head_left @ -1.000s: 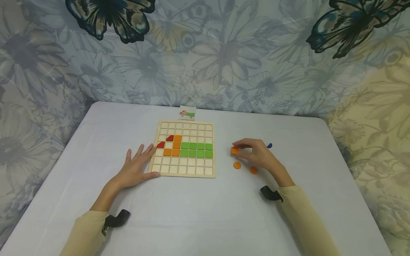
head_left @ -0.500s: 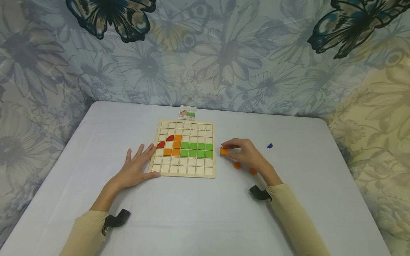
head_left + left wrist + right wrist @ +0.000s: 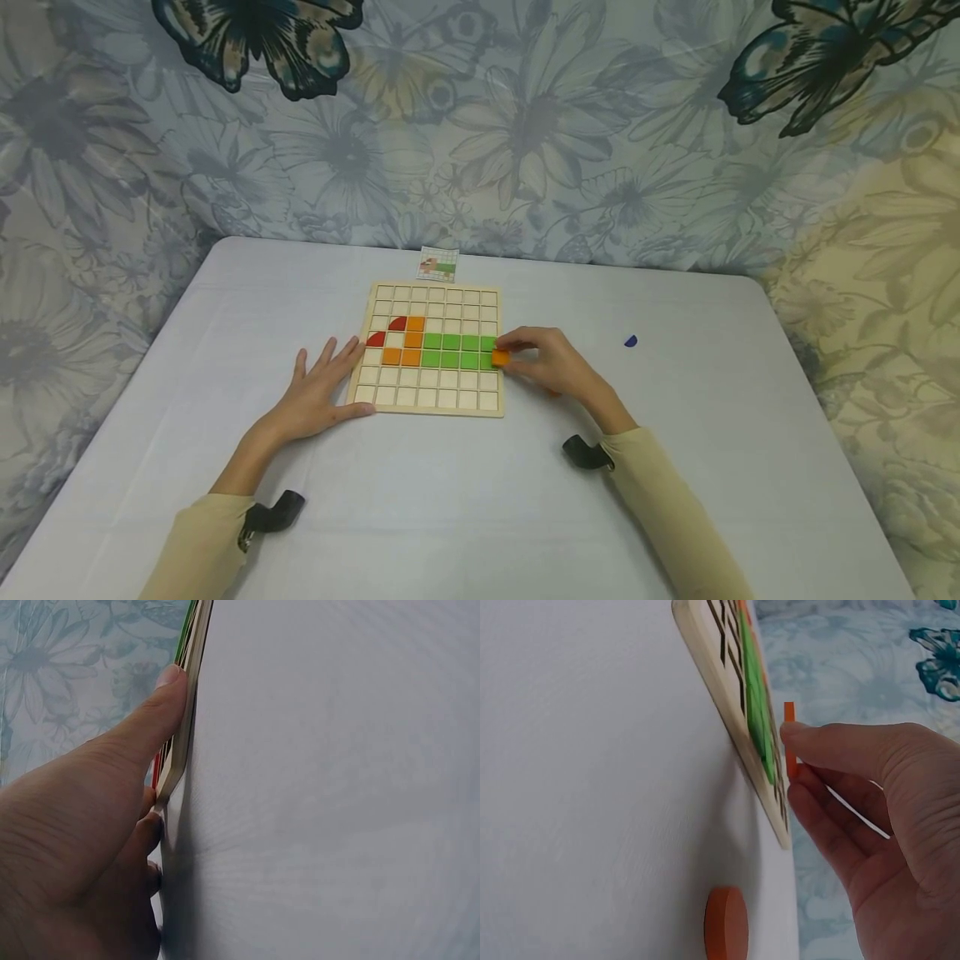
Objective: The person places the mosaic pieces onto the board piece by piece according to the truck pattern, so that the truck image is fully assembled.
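Note:
A wooden grid board (image 3: pixel 427 411) lies on the white table, with orange squares (image 3: pixel 411 357), red quarter-round pieces (image 3: pixel 398 324) and two rows of green squares (image 3: pixel 451 359) set in its cells. My right hand (image 3: pixel 551 362) pinches an orange square tile (image 3: pixel 500 358) between thumb and fingers at the board's right edge. In the right wrist view this tile (image 3: pixel 790 739) is held just above the board's surface. My left hand (image 3: pixel 318 396) rests with spread fingers against the board's left side, thumb (image 3: pixel 161 709) on its near corner edge.
A small picture card (image 3: pixel 438 264) lies behind the board. To the right sits a blue half-round piece (image 3: pixel 631 341). An orange round piece (image 3: pixel 727 922) lies on the table beneath my right hand. A patterned cloth wall (image 3: pixel 480 150) stands behind the table.
My right hand has moved left with the orange square tile, from the open table to the board's right edge. My left hand has stayed in place.

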Available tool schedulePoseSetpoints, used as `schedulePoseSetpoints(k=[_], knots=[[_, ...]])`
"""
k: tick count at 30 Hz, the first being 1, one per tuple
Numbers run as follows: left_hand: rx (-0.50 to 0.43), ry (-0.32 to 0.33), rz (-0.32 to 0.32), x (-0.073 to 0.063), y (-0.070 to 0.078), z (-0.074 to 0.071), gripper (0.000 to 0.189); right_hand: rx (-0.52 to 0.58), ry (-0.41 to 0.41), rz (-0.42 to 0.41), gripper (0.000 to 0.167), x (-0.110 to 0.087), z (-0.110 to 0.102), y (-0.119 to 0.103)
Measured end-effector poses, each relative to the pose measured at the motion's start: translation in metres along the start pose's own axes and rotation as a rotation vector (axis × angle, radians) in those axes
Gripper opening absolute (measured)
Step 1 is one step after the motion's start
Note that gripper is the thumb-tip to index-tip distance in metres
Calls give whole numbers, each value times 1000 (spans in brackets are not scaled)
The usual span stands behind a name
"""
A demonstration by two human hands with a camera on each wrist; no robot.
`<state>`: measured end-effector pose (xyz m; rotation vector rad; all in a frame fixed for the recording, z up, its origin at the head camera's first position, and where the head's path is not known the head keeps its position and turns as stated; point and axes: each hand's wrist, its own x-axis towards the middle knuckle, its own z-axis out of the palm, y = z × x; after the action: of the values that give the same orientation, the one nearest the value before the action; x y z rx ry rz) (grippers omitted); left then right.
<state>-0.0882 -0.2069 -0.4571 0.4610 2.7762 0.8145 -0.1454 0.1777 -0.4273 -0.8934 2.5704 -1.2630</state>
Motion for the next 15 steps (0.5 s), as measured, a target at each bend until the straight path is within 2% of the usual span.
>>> schedulePoseSetpoints(k=[5, 15], knots=[[-4, -1, 0, 0, -1, 0, 107, -13, 1, 2, 34, 5, 8, -2], [-3, -6, 5, -1, 1, -2, 107, 26, -37, -34, 33, 18, 26, -9]])
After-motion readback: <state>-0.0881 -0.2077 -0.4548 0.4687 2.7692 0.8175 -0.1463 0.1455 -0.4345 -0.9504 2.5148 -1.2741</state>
